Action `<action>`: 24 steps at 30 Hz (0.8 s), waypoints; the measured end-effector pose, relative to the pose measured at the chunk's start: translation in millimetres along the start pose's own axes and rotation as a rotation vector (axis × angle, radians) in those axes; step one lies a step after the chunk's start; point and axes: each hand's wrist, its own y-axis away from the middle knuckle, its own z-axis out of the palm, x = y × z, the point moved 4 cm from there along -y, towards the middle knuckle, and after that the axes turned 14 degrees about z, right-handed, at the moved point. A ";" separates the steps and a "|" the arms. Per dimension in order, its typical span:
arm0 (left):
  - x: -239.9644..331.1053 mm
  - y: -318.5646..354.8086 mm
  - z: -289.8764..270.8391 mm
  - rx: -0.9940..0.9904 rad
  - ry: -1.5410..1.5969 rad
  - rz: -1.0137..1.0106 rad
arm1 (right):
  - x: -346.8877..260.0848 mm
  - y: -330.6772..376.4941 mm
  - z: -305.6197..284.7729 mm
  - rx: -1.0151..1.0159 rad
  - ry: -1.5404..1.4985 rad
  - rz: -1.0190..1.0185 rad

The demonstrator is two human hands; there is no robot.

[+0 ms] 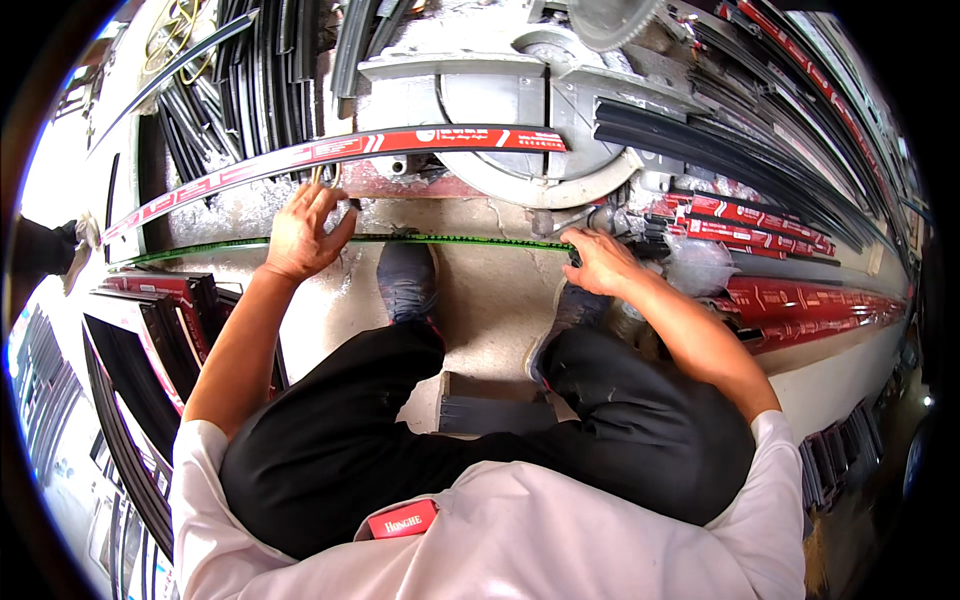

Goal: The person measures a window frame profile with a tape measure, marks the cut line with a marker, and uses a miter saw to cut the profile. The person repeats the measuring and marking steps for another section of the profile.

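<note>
My left hand reaches over a long thin green strip with dark marks along it. Its fingers point forward with the thumb apart, close to the near edge of a long bar with red film; a small dark bit shows by the thumb tip. At the strip's right end, my right hand has its fingers closed around the end, and a dark spot shows under them. The red-filmed bar lies just beyond, crossing in front of the round saw table.
A circular saw blade hangs beyond the saw table. Black profiles are heaped at the far left, others at the right. Red-wrapped profiles lie by my right arm. Frames stand at my left. Part of another person shows at the left edge.
</note>
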 end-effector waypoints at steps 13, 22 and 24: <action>-50.2 -39.4 -9.1 0.019 -0.301 -0.094 | 4.8 -2.4 19.0 0.076 0.117 -0.135; -64.8 -24.0 -2.5 -0.092 -0.332 -0.119 | -0.3 -0.9 16.9 0.085 0.099 -0.134; -64.7 -13.6 -2.9 -0.070 -0.347 -0.130 | 1.0 -5.0 17.2 0.082 0.085 -0.127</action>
